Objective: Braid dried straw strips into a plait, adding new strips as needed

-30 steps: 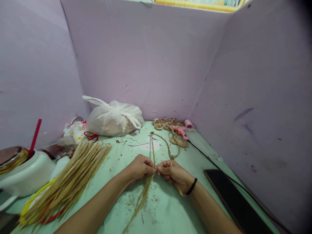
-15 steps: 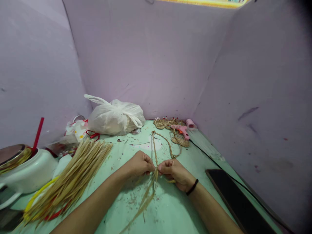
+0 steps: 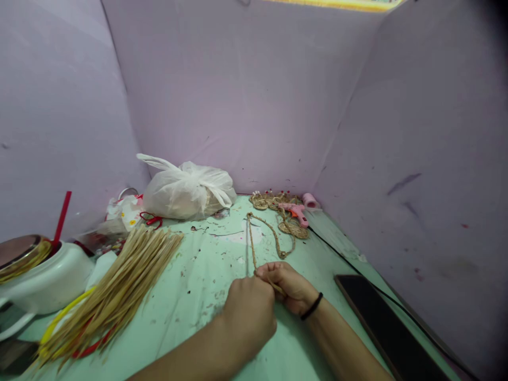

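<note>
At the far left edge sits a white pot [image 3: 47, 280] with a red stick [image 3: 62, 214] rising from it. Just right of it, a bundle of straw strips [image 3: 115, 293] lies slantwise on the green table [image 3: 198, 254], fanning toward the upper right. Above that, against the purple wall, rests a knotted white plastic bag [image 3: 186, 190]. In the middle of the frame the braided cord [image 3: 251, 241] lies on the table with its long axis nearly straight up the picture. Its far end turns by the wall and loops back down to the right, and its near end runs into the hands just below. The left hand [image 3: 250, 315] is lowest in the frame, closed into a fist with its back to the camera, so what it grips is hidden. The right hand [image 3: 288, 283] lies touching it, just above and to the right. Its fingers are curled tight, pinching the near end of the cord, and a loose straw strand [image 3: 277, 289] shows between the two hands. Both hands meet at that end, with the cord stretching up-frame away from them. Further right, near the corner, are coiled braid pieces [image 3: 292, 228] and a pink glue gun [image 3: 296, 211]. A dark flat slab [image 3: 389, 333] lies at the lower right.
</note>
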Demonstrator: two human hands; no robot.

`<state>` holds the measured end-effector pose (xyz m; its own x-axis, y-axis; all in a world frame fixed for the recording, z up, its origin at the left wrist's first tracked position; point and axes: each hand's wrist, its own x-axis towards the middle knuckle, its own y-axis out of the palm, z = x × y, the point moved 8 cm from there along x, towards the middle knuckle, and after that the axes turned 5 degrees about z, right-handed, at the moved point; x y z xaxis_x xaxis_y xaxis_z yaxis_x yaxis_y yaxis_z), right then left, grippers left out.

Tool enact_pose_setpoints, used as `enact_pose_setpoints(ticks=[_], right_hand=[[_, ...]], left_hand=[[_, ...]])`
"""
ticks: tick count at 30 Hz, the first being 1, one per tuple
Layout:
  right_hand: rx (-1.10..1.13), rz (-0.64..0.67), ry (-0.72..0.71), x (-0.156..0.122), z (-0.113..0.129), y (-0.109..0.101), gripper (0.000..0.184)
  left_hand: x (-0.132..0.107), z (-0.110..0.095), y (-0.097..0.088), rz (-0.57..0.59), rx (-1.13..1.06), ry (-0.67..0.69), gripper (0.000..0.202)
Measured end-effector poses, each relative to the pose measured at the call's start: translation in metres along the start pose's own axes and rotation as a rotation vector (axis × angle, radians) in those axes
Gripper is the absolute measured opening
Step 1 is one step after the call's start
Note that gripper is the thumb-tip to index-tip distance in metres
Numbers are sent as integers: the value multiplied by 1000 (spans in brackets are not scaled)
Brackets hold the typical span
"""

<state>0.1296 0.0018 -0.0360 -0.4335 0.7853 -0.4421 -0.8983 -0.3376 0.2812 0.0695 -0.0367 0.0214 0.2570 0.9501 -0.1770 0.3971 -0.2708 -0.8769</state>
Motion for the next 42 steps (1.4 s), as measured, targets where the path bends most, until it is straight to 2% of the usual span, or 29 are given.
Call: enact_pose_setpoints(ticks=[2, 4, 6, 9, 11, 15, 18, 20, 24, 27, 30, 35, 38, 42], right_hand=[[-17, 53, -20, 2, 1, 0, 6], [-44, 85, -29, 5, 0, -2, 11], [-58, 109, -37, 6, 0, -3, 15], [-81, 112, -43, 5, 2, -3, 17], [-126, 89, -40, 3, 5, -2, 17], [-214, 40, -99, -1, 13, 0, 11], [-332, -29, -185, 2, 17, -3, 5], [-482, -112, -219, 2, 18, -7, 1], [-914, -331, -286, -11, 33, -9, 9], [-1088, -397, -250, -24, 42, -5, 12], [-1086, -368, -200, -29, 41, 0, 13], [-970, -330, -232, -23, 28, 7, 9], [-877, -271, -243, -18, 21, 10, 10], [-695, -72, -136, -18, 17, 9, 8]], left_hand=[[7, 12, -16, -71, -97, -31, 22], [13, 32, -35, -219, -283, -119, 22], [21, 48, -24, -91, -609, -223, 18], [26, 48, 7, 168, -1014, -282, 8], [27, 46, 16, 204, -1106, -267, 12], [28, 47, 19, 174, -1074, -277, 14], [29, 51, 18, 136, -958, -297, 14], [30, 54, 16, 90, -859, -276, 13], [35, 55, 10, -29, -696, -165, 12], [36, 55, 9, -80, -627, -118, 11], [36, 56, 13, -58, -672, -160, 10], [32, 58, 19, 90, -906, -274, 12], [33, 58, 18, 158, -1009, -234, 8], [35, 56, 17, 214, -1074, -165, 4]])
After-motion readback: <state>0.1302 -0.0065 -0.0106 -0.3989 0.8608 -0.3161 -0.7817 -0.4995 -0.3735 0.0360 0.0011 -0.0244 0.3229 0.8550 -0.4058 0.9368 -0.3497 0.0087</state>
